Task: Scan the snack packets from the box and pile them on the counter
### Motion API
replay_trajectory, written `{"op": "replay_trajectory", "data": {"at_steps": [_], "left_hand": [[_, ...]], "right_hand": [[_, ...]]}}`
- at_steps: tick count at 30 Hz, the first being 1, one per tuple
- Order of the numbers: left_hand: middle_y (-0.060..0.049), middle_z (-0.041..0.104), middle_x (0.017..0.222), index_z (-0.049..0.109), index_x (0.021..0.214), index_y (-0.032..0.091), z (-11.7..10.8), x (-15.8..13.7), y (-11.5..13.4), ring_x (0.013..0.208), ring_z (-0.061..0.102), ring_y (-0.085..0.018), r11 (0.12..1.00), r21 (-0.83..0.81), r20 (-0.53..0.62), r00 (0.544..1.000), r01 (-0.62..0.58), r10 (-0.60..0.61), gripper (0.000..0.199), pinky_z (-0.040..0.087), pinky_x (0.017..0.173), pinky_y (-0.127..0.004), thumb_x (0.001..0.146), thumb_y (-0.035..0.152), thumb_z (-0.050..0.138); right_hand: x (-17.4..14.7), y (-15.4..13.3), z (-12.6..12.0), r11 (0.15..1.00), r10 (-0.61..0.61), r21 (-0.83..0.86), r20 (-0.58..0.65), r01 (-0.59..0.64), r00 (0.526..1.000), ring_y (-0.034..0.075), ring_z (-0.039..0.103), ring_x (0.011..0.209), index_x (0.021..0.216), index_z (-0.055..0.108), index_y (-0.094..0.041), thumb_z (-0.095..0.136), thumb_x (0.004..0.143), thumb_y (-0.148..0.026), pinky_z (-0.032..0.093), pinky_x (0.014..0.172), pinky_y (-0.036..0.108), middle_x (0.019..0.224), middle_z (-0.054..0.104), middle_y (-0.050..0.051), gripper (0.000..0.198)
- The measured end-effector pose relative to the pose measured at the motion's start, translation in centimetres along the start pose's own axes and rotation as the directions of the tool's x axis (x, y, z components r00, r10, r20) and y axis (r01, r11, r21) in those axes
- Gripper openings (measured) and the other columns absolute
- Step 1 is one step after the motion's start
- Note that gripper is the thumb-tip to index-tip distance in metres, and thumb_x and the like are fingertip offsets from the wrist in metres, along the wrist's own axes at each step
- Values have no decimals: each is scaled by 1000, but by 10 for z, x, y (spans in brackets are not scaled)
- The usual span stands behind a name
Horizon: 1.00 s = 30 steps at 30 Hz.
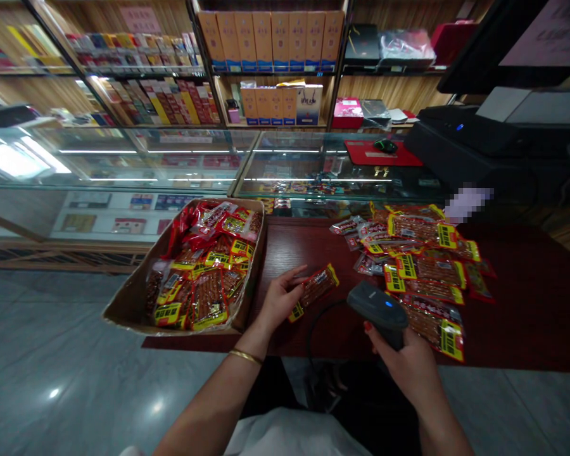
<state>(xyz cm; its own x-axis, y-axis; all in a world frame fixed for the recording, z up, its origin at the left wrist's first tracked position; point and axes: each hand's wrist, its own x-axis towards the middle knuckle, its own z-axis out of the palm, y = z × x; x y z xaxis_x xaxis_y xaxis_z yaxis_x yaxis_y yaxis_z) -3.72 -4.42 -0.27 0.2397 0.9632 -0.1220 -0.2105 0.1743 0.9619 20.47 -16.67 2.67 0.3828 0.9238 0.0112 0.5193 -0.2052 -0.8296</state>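
Snack packet [319,285]: glossy, clear, brown-filled, bright yellow at both ends.

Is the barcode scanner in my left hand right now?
No, the barcode scanner is in your right hand, while your left hand touches a snack packet.

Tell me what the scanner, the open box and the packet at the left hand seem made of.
Scanner: probably hard plastic, dark grey and mostly matte, judging by its smooth, moulded-looking body.
Open box: likely cardboard, given its thin, dull brown walls.
Packet: apparently glossy plastic film, yellow at the ends; its see-through middle suggests this.
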Motion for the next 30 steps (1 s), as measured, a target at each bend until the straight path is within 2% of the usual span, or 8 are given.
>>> {"op": "replay_trajectory", "data": {"at_steps": [4,7,14,23,26,28,30], "left_hand": [[-14,81,112,68,135,14,0,0,1,101,77,-27,1000,7,-10,1000,7,-7,63,59,88,-35,74,25,77],[-14,81,112,67,136,13,0,-2,5,100,77,-28,996,83,-10,1000,-13,14,63,59,87,-35,74,23,73],[-12,81,109,66,136,14,-2,-1,3,99,77,-28,991,132,-12,1000,-27,29,64,59,86,-36,73,23,70],[-13,81,110,71,126,15,2,0,6,100,77,-26,1000,19,-44,999,14,-13,57,59,87,-34,71,24,78],[-13,81,111,73,122,14,3,-1,14,103,76,-27,1000,-10,-108,994,19,-20,52,58,89,-34,71,27,81],[-14,80,116,73,121,14,9,0,19,107,75,-27,997,-76,-147,989,21,-32,52,58,92,-35,73,31,82],[-14,78,120,72,121,16,22,5,24,109,75,-27,988,-147,-127,990,36,-55,53,58,93,-36,74,36,84]], "right_hand": [[-2,2,-1,999,-37,-14,5,37,999,25,71,55,76,75,-23,71,77,-56,55,59,33,60,75,4,33],[-3,3,-2,999,-31,-31,25,32,999,24,68,51,71,73,-24,70,78,-57,54,58,33,55,72,3,34],[-2,5,-2,998,-51,-43,2,51,999,25,72,56,80,76,-22,68,79,-57,55,60,33,62,76,5,35],[-4,5,-2,998,-54,-37,-16,53,998,27,71,57,78,75,-23,70,78,-57,57,65,37,59,74,5,34],[-6,5,-4,1000,-20,2,-6,20,1000,26,70,54,81,75,-23,69,81,-57,56,62,35,57,73,3,34],[-7,7,-6,999,15,35,-14,-15,1000,25,70,53,80,75,-22,69,82,-57,56,58,34,57,73,3,35],[-7,10,-9,997,38,75,-32,-35,999,25,71,55,80,75,-22,69,83,-57,56,57,33,59,74,4,36]]}}
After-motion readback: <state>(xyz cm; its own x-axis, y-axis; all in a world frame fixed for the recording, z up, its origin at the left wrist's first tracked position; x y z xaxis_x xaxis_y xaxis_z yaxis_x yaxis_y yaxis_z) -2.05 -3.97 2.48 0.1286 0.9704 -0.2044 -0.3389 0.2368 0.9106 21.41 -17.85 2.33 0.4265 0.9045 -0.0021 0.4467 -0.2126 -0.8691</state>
